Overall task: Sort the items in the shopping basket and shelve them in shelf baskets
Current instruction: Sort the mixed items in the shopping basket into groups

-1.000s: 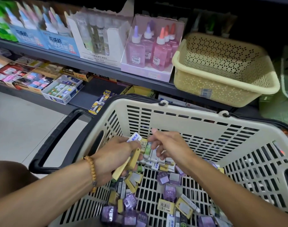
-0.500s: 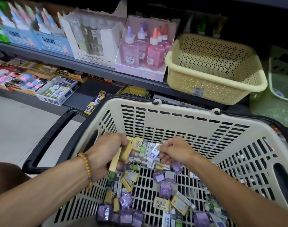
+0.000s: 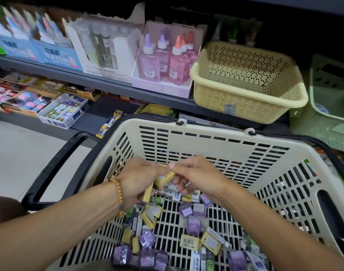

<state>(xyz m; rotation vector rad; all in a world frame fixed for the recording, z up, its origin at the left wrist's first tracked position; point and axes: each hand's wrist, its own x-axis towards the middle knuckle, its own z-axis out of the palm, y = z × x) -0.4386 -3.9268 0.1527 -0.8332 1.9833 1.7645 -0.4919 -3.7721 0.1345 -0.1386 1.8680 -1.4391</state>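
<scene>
A beige slotted shopping basket [image 3: 216, 139] with black handles fills the lower view. Several small packs lie on its floor: yellow erasers [image 3: 188, 241], purple cubes [image 3: 193, 225] and white-blue ones [image 3: 177, 196]. Both hands are inside the basket near its far wall. My left hand [image 3: 137, 178], with a bead bracelet at the wrist, grips a bunch of yellow erasers. My right hand [image 3: 194, 175] pinches a yellow eraser [image 3: 164, 178] against that bunch. On the shelf above stands a cream perforated shelf basket [image 3: 249, 92], with nothing visible in it.
Boxes of pink and purple glue bottles [image 3: 165, 61], clear bottles and blue cartons line the upper shelf. A green basket [image 3: 331, 110] sits at far right. The lower shelf holds trays of erasers [image 3: 63, 112]. Tiled floor lies to the left.
My right hand rose from the pile on the basket floor and met my left hand, bringing a yellow eraser to the bunch. The view shifted slightly.
</scene>
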